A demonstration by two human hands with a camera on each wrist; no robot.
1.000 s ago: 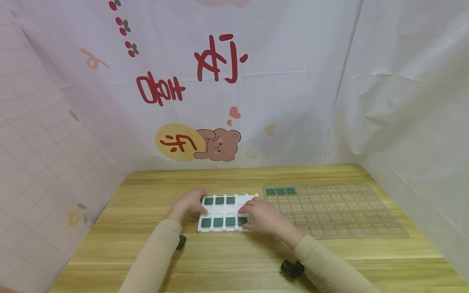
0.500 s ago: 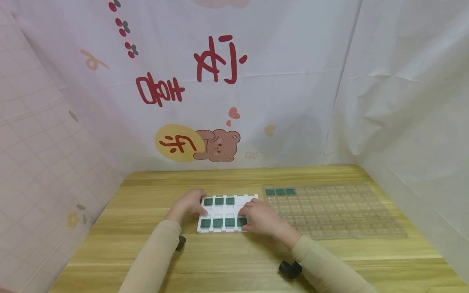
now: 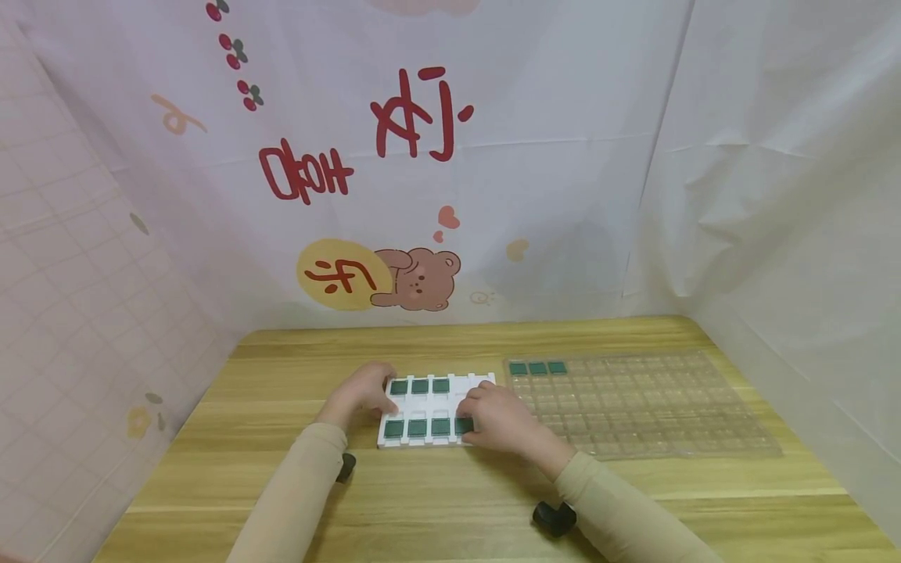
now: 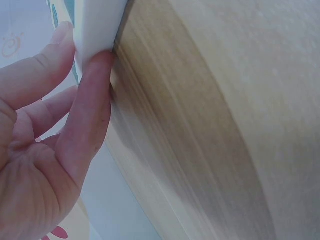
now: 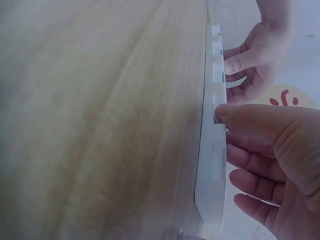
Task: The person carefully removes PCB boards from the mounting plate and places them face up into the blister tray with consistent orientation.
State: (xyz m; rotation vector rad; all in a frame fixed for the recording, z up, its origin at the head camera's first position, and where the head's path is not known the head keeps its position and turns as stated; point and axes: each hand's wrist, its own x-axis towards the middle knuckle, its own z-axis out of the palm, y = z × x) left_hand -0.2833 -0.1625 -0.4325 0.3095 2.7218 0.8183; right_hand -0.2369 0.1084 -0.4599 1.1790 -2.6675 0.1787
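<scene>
— Where do we stand with the white tray [image 3: 429, 408]?
— It lies flat on the tabletop [image 3: 450, 500], near the middle. Our left hand [image 3: 360, 393] pinches its left edge, thumb on top and fingers curled at the rim; our right hand [image 3: 501, 418] curls its fingers over the right end, thumb pressed on the near edge.
— How do we think it will handle?
— Thin, stiff and light, we judge, with green chips [image 3: 419, 386] sitting loose in open pockets. Tilt it and they may slide out, so we should take it by the two short edges and keep it level.
— And farther off?
— To the right lies the clear tray [image 3: 647, 407], three chips [image 3: 538, 367] in its far left corner; behind hangs the curtain [image 3: 450, 156].
</scene>
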